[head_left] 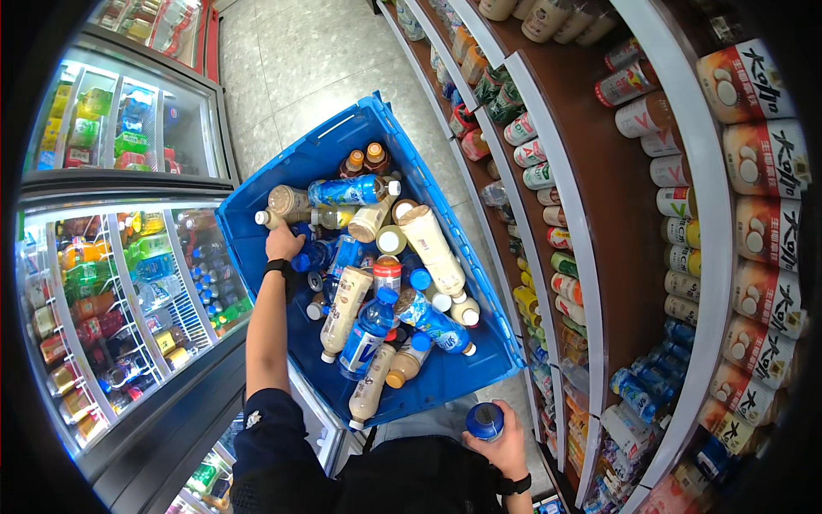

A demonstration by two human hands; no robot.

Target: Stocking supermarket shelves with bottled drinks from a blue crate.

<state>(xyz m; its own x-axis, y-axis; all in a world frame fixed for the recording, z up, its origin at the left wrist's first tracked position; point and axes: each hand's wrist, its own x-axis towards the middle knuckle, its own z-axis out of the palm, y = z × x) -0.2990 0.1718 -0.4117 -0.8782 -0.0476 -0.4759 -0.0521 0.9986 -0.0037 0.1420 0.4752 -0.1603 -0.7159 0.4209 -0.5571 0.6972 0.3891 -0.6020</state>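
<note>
My left hand reaches into the left side of a blue plastic crate, its fingers closed at the neck of a small white-capped beige drink bottle; the rest of that bottle is hard to see. Beside this hand lies a blue-capped bottle. Low on the right, outside the crate, my right hand grips a bottle with a dark blue top, seen from above. Jumbled in the crate are several more drinks, among them a large cream bottle and a clear blue-labelled bottle.
Lit drinks coolers run along the left, close to the crate. To the right rise shelves stocked with cans and bottles, with carton packs at the far edge. Pale tiled floor stretches beyond the crate.
</note>
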